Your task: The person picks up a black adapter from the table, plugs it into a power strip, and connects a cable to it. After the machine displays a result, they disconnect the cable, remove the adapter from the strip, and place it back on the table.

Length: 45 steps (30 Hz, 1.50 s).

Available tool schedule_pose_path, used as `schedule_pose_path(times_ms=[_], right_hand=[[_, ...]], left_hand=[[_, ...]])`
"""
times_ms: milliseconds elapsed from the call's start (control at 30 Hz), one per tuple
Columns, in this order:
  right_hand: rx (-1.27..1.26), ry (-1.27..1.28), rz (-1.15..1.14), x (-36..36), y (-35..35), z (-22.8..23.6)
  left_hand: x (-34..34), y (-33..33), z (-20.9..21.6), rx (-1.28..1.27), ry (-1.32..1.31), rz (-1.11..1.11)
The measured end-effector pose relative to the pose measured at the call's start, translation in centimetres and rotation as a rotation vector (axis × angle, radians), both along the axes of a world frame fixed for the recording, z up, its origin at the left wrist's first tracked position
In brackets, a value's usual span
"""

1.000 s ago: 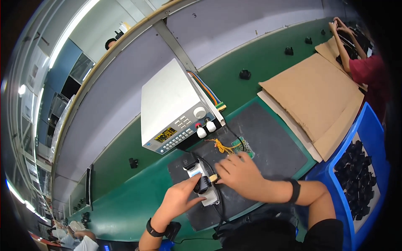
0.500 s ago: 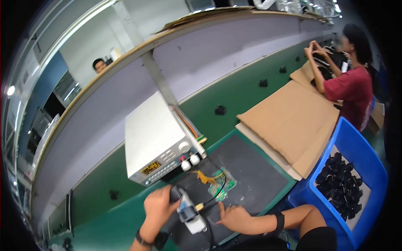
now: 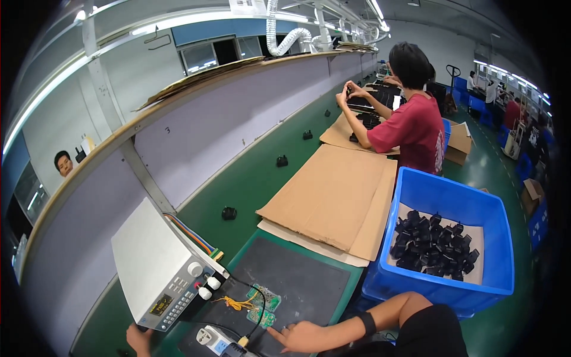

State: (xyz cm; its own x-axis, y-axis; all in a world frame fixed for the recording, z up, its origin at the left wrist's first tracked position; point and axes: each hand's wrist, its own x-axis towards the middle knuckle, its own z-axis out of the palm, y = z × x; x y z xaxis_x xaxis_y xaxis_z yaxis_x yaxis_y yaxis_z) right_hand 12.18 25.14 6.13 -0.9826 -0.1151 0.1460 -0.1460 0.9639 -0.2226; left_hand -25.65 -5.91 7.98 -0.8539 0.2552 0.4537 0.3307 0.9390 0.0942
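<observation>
My right hand (image 3: 302, 337) reaches in from the lower right, index finger stretched out with its tip at the lower edge of a green circuit board (image 3: 262, 317). It holds nothing that I can see. A second green board (image 3: 269, 297) and a tangle of yellow wire (image 3: 238, 303) lie beside it. My left hand (image 3: 138, 340) is at the bottom left, by the front corner of a white bench instrument (image 3: 140, 262); its fingers are mostly hidden. Between the hands, a white power socket (image 3: 205, 337) and a dark adapter (image 3: 234, 350) sit at the lower edge, near a black cable's yellowish connector (image 3: 243, 341).
Cardboard sheets (image 3: 327, 196) lie beyond the dark mat (image 3: 297, 268). At right stands a blue bin (image 3: 440, 285) of black adapters (image 3: 434, 244). Several more black adapters (image 3: 229, 213) are spaced along the green bench. A co-worker in a red shirt (image 3: 410, 125) works farther along.
The view has swung to the right. My left hand has left the power socket and moved left to the instrument's front corner. My right fingertip stays by the circuit board.
</observation>
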Motion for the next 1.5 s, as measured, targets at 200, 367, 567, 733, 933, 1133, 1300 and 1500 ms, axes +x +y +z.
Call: schedule_pose_path(times_ms=[200,367,567,733,933,1133,1300,1500], right_hand=[[-0.363,-0.044,-0.101,-4.8,8.9,10.1],[-0.223,0.485,-0.434,-19.9,17.1,7.9],[0.013,0.150,-0.567,-31.3,19.3,4.0],[-0.045,0.018,-0.676,-35.3,18.5,0.4],[-0.150,0.067,-0.708,-35.6,19.5,0.7],[-0.661,0.448,-0.654,-31.3,19.0,4.8],[-1.395,0.525,-0.212,-18.5,12.1,13.8],[-1.593,-0.316,0.295,-9.2,1.8,11.9]], left_hand=[[1.1,-0.5,0.0,-0.051,-0.258,0.041],[4.4,-1.0,-1.5,0.034,0.198,-0.325],[16.6,2.4,2.8,-0.339,-0.308,-0.306],[16.8,1.9,1.7,-0.366,-0.326,-0.382],[17.0,2.2,1.7,-0.429,-0.292,-0.394],[17.2,2.4,2.7,-0.369,-0.224,-0.462],[19.0,2.5,6.5,-0.266,-0.149,-0.504],[25.0,7.0,12.6,0.018,0.219,-0.849]])
